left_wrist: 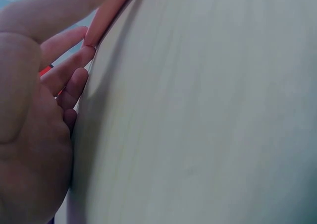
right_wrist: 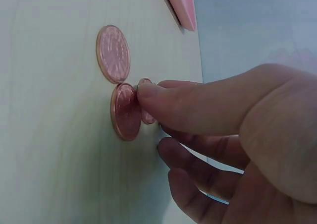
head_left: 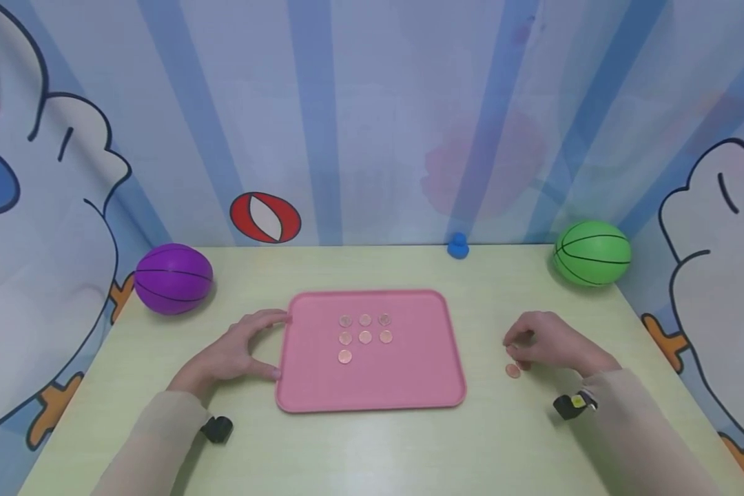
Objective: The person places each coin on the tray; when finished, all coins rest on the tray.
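On the pink tray (head_left: 403,386) lie several copper coins (head_left: 364,337), two rows of three with a single one in front. My left hand (head_left: 229,353) rests at the tray's left side, thumb and fingers spread apart, fingertips at the rim. To the right of the tray, my right hand (head_left: 542,339) pinches a small coin (right_wrist: 147,116) between thumb and fingertips, partly covered by the thumb. Right beside the thumb, two more coins lie on the table: one coin (right_wrist: 113,54) farther off and another coin (right_wrist: 124,117) close by, edges nearly meeting.
A purple ball (head_left: 173,279) stands at the table's back left, a green ball (head_left: 592,253) at the back right. Near the back edge sits a small blue object (head_left: 458,246). Behind the table (head_left: 372,455) hangs a striped cartoon curtain (head_left: 378,124).
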Demonstrator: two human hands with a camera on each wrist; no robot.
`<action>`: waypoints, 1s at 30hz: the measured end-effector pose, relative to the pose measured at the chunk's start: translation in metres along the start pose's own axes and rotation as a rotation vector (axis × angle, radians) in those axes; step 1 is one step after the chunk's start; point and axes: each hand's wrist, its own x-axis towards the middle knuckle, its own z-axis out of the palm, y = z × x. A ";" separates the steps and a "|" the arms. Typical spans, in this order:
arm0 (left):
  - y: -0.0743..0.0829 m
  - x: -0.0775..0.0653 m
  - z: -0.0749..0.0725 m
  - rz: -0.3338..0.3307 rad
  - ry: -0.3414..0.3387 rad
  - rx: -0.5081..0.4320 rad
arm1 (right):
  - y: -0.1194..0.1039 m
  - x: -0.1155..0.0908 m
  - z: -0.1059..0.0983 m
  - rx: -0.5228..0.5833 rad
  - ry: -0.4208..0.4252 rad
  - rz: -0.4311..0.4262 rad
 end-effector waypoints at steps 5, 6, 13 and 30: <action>0.000 0.001 0.000 0.002 0.002 -0.003 | -0.001 -0.001 0.000 0.026 0.003 -0.008; 0.001 0.001 0.000 -0.004 0.001 -0.001 | -0.001 0.000 0.000 0.026 0.001 -0.010; 0.002 0.000 0.001 -0.040 -0.003 0.011 | -0.005 0.003 0.001 0.017 -0.023 -0.011; 0.000 0.001 0.003 -0.037 0.003 0.021 | -0.010 0.009 0.003 0.045 -0.024 0.021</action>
